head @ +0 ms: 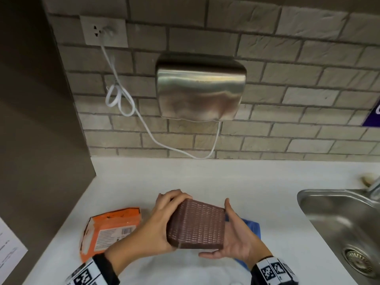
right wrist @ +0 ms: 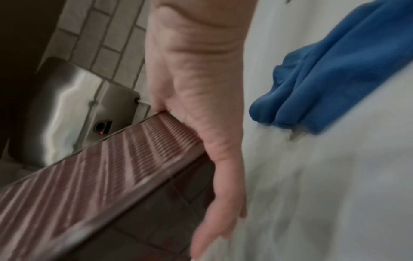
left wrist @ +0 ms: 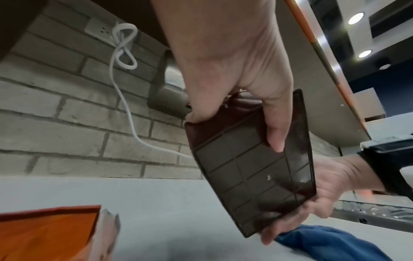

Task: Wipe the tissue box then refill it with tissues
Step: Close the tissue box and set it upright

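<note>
The left hand (head: 164, 219) grips one end of the tissue box (head: 197, 225), the right hand (head: 236, 241) clasps the other. It's tilted above the counter (head: 205, 177), long axis hand to hand, with the blue cloth (head: 254, 227) just under the right.

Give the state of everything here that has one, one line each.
Tissue box, tilted, off the counter.
Left hand, grips its left end.
Right hand, grips its right end.
Tissue pack, lying on the counter.
Blue cloth, crumpled on the counter.
Hand dryer, plugged in, red light on.

Left hand (head: 161, 222), right hand (head: 236, 240) (palms inward)
</note>
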